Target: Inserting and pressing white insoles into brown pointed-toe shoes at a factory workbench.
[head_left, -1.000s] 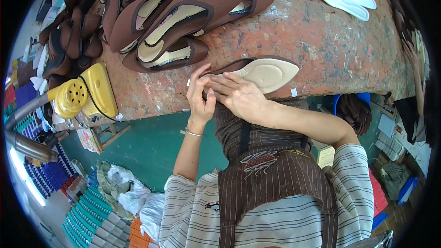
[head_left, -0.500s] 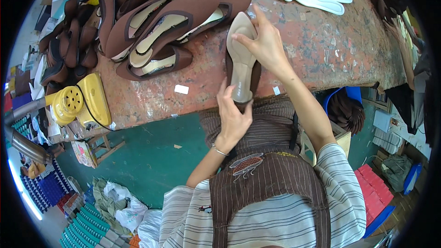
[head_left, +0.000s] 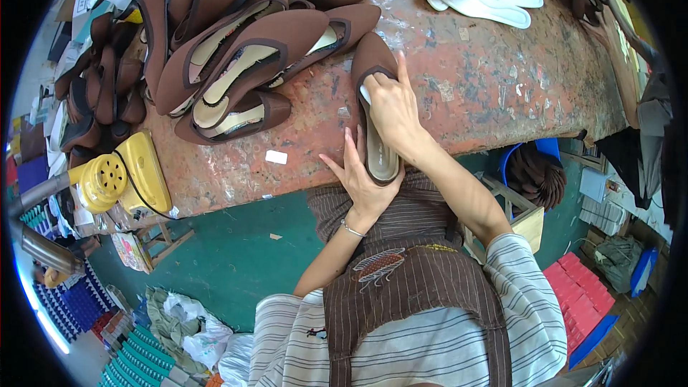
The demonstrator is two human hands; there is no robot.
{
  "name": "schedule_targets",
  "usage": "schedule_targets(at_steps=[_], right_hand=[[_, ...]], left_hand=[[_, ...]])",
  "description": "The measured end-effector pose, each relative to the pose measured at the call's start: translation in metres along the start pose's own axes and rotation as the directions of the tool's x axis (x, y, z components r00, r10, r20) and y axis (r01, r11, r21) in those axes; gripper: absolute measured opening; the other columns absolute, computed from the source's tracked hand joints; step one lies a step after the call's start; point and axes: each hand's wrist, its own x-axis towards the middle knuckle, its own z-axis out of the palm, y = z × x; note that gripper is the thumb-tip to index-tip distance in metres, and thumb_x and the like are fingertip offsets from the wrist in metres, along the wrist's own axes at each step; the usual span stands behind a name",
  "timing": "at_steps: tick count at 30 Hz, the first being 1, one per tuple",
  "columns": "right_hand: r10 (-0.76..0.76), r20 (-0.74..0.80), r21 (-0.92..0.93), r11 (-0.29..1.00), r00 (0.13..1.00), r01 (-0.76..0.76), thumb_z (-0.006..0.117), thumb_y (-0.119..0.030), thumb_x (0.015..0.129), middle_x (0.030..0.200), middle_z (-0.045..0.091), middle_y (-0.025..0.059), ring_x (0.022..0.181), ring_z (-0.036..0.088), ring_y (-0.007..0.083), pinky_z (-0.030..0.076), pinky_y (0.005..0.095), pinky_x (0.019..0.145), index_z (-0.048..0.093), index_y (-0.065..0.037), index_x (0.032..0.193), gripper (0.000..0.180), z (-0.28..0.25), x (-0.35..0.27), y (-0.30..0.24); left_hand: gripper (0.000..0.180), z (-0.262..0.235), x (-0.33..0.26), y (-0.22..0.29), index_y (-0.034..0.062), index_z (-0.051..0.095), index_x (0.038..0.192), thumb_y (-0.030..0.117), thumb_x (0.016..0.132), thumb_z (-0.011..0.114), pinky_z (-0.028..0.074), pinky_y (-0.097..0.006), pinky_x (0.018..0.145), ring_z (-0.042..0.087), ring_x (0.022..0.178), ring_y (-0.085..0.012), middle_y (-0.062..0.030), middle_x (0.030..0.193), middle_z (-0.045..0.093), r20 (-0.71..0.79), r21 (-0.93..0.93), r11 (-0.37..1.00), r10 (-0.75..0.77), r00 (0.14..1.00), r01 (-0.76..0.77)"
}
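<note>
A brown fabric flat shoe (head_left: 373, 56) lies at the table's near edge, its pointed toe away from me. Inside it sits a beige insole (head_left: 382, 161), its heel end showing in the shoe's heel. My left hand (head_left: 367, 185) cups the heel from the left, thumb at the back and other fingers along the side. Above the opening, my right hand (head_left: 394, 109) has its fingers curled and pushed into the front of the shoe, on the insole; one finger points up outside. The insole's front end is hidden under that hand and the shoe's upper.
A heap of brown flat shoes (head_left: 276, 36) covers the table's left side. Beige and white insoles (head_left: 480, 0) lie at the far right. A yellow blower-like tool (head_left: 107, 175) stands at the left edge. Below the table's right side is a blue bin (head_left: 548, 147) with brown pieces.
The insole has gone from lying over the shoe to inside it. My right hand moved from the insole's front end into the shoe's opening; my left hand now cups the heel.
</note>
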Motion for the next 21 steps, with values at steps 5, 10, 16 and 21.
schedule_targets(at_steps=[5,10,16,21], right_hand=[[-0.168,-0.516,-0.163,0.982,0.84,0.096,0.051,-0.006,0.083,0.116,0.057,0.0328,0.11,0.059,0.0396,0.021,0.0569,0.115,0.048,0.018,0.123,0.047,0.048,-0.047,0.008],[0.075,0.149,0.013,0.997,0.986,-0.078,0.051,-0.01,0.085,0.127,0.05,0.0382,0.119,0.053,0.047,0.021,0.0578,0.114,0.041,0.021,0.129,0.055,-0.002,-0.003,0.0],[-0.13,-0.319,-0.087,0.99,0.939,0.108,0.049,-0.016,0.086,0.132,0.043,0.0382,0.127,0.043,0.0489,0.014,0.0635,0.113,0.032,0.021,0.134,0.063,0.028,-0.048,0.001],[-0.083,-0.485,-0.195,0.981,0.871,-0.016,0.05,-0.016,0.085,0.129,0.052,0.0297,0.123,0.052,0.0357,0.011,0.0569,0.118,0.043,0.017,0.13,0.057,0.039,-0.037,-0.017]], left_hand=[[0.119,0.005,-0.004,0.002,-0.0051,0.01,0.15,0.039,0.067,0.083,-0.01,-0.066,0.111,0.044,0.135,-0.0364,-0.0251,0.145,0.042,-0.006,0.017,1.0,0.007,1.0,-0.006],[0.116,0.002,0.003,0.001,-0.0055,0.012,0.15,0.045,0.07,0.08,-0.009,-0.065,0.112,0.044,0.135,-0.0356,-0.0257,0.144,0.043,0.004,0.0,1.0,0.028,1.0,-0.028],[0.116,0.001,0.0,0.004,-0.0056,0.012,0.15,0.051,0.071,0.077,-0.01,-0.064,0.112,0.041,0.137,-0.0355,-0.0236,0.144,0.045,0.039,-0.004,1.0,0.016,0.999,-0.016],[0.119,-0.001,-0.007,-0.001,-0.0038,0.012,0.15,0.049,0.069,0.08,-0.008,-0.065,0.112,0.04,0.137,-0.0353,-0.0218,0.142,0.048,0.006,0.003,1.0,0.022,1.0,-0.022]])
